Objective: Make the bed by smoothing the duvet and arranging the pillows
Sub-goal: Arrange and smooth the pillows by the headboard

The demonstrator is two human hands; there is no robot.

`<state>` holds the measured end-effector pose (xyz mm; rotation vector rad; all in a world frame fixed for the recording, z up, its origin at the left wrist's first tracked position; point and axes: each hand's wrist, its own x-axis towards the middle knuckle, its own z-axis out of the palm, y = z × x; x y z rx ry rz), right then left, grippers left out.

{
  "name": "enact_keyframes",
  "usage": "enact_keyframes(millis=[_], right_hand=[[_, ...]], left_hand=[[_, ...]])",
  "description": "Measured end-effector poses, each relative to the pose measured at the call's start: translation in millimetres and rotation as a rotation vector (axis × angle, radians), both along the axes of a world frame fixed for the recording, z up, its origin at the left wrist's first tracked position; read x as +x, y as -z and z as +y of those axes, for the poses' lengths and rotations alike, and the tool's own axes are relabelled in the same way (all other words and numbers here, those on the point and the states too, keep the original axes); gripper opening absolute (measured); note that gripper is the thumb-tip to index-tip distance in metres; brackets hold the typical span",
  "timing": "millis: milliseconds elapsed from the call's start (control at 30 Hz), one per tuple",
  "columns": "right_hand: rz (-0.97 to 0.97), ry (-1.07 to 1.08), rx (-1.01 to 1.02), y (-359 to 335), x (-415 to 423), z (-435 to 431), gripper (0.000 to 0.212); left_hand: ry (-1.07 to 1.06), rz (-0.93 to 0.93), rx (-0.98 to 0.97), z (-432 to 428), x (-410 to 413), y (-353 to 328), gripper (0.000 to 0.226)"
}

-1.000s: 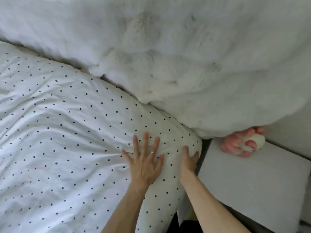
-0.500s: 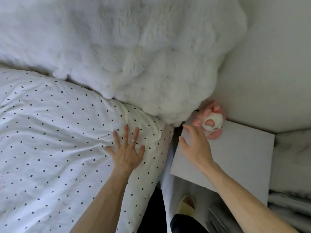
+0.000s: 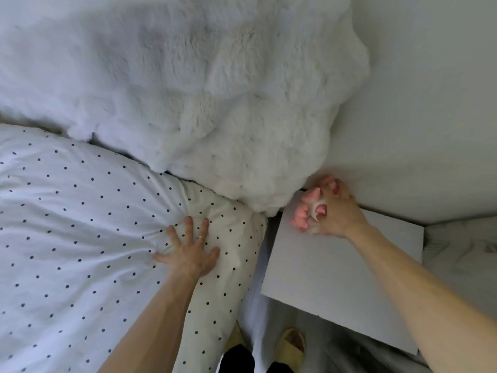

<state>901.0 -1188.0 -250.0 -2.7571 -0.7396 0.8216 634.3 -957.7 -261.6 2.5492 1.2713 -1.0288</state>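
Observation:
A white duvet with small dark dots (image 3: 80,224) covers the bed at the left. Above it lies a big fluffy white pillow (image 3: 201,103) that reaches the wall. My left hand (image 3: 188,254) presses flat on the duvet's corner near the bed's right edge, fingers spread, a ring on one finger. My right hand (image 3: 336,214) is closed around a small pink and white soft toy (image 3: 306,214) at the back of the white bedside table (image 3: 336,278), just under the pillow's right corner.
A white wall (image 3: 430,103) rises behind the bedside table. Pale folded fabric (image 3: 462,246) lies to the table's right. My feet in yellow slippers (image 3: 293,345) stand in the narrow gap between bed and table.
My right hand left the duvet's edge, reached across the bedside table and closed on the pink toy. My left hand stayed pressed on the duvet. The view shifted right.

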Motion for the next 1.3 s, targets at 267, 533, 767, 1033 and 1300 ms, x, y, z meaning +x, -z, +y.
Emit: enact_keyframes(millis=[267,533,767,1033,1300], right_hand=[[-0.034,0.078,-0.068,8.4,-0.4,-1.7,0.076],[-0.037,0.371,-0.080,3.3,-22.7,-14.3,0.077],[-0.042,0.646,0.012,-14.3,-83.5,-38.7,0.074],[-0.058,0.728,-0.055,-10.5,-122.7,-75.0,0.078],[-0.039,0.687,-0.076,-9.0,-122.2,-76.7,0.077]], left_hand=[[0.015,0.030,-0.054,5.4,0.3,-2.0,0.078],[0.015,0.043,-0.094,12.3,1.7,4.2,0.078],[0.027,0.034,-0.089,12.5,0.1,3.2,0.077],[0.048,0.027,-0.056,9.3,-0.5,3.7,0.077],[0.074,0.022,0.014,2.3,-4.5,6.8,0.077]])
